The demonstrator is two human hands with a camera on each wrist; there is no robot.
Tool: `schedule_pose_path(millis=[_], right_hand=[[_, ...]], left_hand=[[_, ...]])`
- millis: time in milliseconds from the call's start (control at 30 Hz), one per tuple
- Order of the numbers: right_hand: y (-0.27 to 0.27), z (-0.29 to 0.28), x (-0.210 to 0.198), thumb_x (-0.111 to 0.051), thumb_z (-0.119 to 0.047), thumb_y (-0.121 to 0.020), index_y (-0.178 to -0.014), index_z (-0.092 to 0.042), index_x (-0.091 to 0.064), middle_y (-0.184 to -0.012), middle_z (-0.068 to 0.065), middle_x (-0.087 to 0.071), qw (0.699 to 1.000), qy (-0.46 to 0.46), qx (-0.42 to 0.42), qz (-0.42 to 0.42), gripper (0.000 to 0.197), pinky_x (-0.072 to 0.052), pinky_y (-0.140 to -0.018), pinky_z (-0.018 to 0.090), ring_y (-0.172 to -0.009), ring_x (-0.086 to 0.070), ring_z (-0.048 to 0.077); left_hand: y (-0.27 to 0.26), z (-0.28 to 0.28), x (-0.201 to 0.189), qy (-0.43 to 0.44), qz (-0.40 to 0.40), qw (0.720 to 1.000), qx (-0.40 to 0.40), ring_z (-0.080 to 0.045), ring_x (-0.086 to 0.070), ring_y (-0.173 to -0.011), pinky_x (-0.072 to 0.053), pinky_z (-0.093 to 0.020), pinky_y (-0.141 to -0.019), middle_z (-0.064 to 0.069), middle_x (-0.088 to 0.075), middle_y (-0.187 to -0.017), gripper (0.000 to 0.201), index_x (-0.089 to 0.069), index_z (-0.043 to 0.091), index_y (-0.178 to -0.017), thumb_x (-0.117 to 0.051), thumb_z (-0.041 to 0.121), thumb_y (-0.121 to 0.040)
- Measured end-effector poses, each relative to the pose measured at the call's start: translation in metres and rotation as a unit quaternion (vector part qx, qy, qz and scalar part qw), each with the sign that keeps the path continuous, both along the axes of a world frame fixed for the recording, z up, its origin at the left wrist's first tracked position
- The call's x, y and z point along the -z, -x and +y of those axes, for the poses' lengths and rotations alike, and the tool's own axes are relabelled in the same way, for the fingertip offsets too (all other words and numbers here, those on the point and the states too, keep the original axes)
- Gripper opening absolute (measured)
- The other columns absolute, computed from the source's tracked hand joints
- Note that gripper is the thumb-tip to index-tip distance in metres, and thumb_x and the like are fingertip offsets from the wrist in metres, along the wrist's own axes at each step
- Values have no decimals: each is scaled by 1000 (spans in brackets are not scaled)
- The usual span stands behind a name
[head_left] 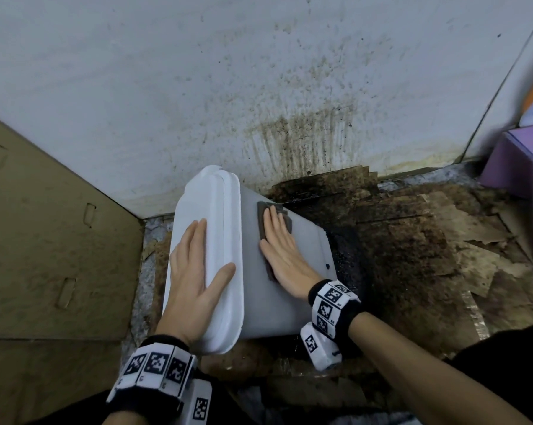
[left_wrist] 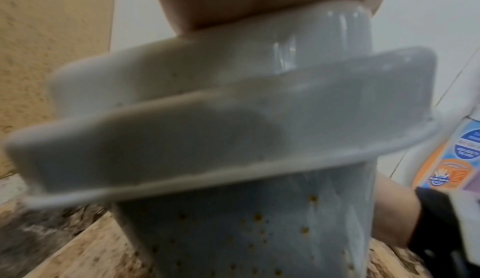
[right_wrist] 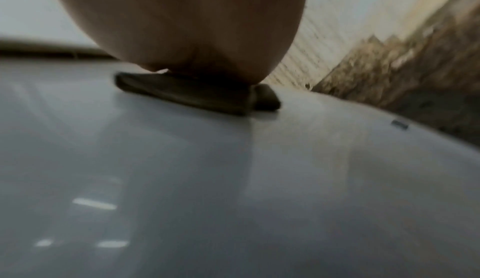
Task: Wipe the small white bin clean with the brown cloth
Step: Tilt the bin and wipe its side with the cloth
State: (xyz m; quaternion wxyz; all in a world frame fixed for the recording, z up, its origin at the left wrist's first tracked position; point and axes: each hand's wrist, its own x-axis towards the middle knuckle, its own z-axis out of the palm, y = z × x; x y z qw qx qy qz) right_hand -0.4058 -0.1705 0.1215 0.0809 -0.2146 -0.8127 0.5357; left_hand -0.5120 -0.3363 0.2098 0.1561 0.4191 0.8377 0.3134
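The small white bin (head_left: 274,302) lies tilted on its side on the floor, lid end towards the left. My left hand (head_left: 194,271) rests flat on the white lid (head_left: 222,228), fingers straight, thumb spread across the lid's face. My right hand (head_left: 282,250) presses the folded brown cloth (head_left: 263,220) flat against the bin's side wall, fingers straight and together. In the right wrist view the cloth (right_wrist: 197,95) shows under my palm on the bin's wall (right_wrist: 182,179). In the left wrist view the lid rim (left_wrist: 233,138) fills the picture and brown specks dot the bin's body (left_wrist: 246,231).
A stained white wall (head_left: 259,87) stands right behind the bin. A brown cardboard panel (head_left: 44,225) closes off the left. Dirty, wet cardboard sheets (head_left: 412,240) cover the floor to the right. A purple box (head_left: 522,161) sits at the far right.
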Motion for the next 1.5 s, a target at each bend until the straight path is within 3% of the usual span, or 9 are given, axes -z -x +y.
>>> schedule_pose_path(millis=[200, 400, 500, 600, 733, 833, 933, 1267, 1500], right_hand=[[-13, 31, 48, -16, -46, -108, -154, -36, 20, -163, -14, 27, 999, -39, 17, -28, 59, 8, -124, 29, -149, 24, -1], [-32, 44, 73, -13, -26, -111, -155, -10, 17, -163, 1, 26, 986, 39, 77, -146, 56, 17, -118, 26, -145, 25, 5], [-29, 34, 70, -15, -19, -111, -157, -3, 5, -163, 3, 22, 983, 25, 111, -148, 53, 14, -122, 31, -152, 20, 18], [-28, 9, 61, -17, -21, -110, -157, -18, 13, -166, 2, 21, 981, 70, 143, -112, 56, 11, -124, 36, -151, 23, 11], [-25, -48, 22, -8, -36, -102, -154, -33, 14, -166, -9, 18, 988, 18, 150, -33, 56, 7, -123, 28, -148, 24, 0], [-24, -88, -9, -1, -45, -99, -155, -36, 7, -166, -19, 11, 988, -8, 141, 64, 57, 8, -121, 20, -149, 15, -6], [-29, -102, -15, -10, -37, -107, -158, -34, -1, -166, -22, 4, 985, -20, 141, 96, 52, 5, -122, 21, -153, 6, -1], [-77, -71, 80, -11, -43, -104, -156, -39, -2, -165, -24, 2, 978, -12, 206, 27, 53, -7, -127, 44, -153, 3, -1], [-73, -75, 93, -14, -41, -100, -151, -42, -4, -168, -10, 0, 958, 74, 275, -13, 52, 3, -127, 35, -152, 4, -2]], left_hand=[[0, 0, -1, -5, -11, 1000, 2, 5, 1, -148, -6, -31, -120, 22, -5, -163, 84, -9, 36, -159, -43, 65, -88], [-2, 1, -2, -5, -8, 1000, 7, 5, 1, -148, -6, -28, -118, 21, -5, -163, 85, -9, 34, -159, -43, 65, -88], [-4, 2, -2, -10, -4, 1000, 8, 4, 2, -149, -5, -27, -117, 20, -5, -163, 84, -10, 33, -159, -42, 65, -88], [-4, 2, -2, -4, 3, 1000, 3, 4, 2, -148, -4, -27, -117, 20, -4, -163, 85, -9, 32, -159, -40, 66, -88], [-4, 2, -1, -9, 9, 1000, 1, 7, 1, -146, -3, -26, -117, 17, -6, -164, 86, -10, 30, -159, -39, 66, -87], [-3, 2, 0, -11, 14, 1000, 0, 5, 0, -147, -3, -27, -118, 15, -6, -164, 86, -10, 29, -159, -38, 66, -87], [-3, 1, 0, -10, 17, 1000, 0, 2, -1, -148, -3, -26, -118, 13, -7, -165, 86, -10, 29, -159, -38, 66, -87], [-2, -2, -2, -15, 7, 1000, 6, 2, -1, -148, -3, -24, -117, 14, -7, -164, 87, -10, 28, -159, -39, 67, -86], [-3, 0, -1, -18, 9, 1000, 1, -5, -3, -150, -3, -26, -119, 12, -8, -163, 89, -11, 28, -159, -39, 68, -84]])
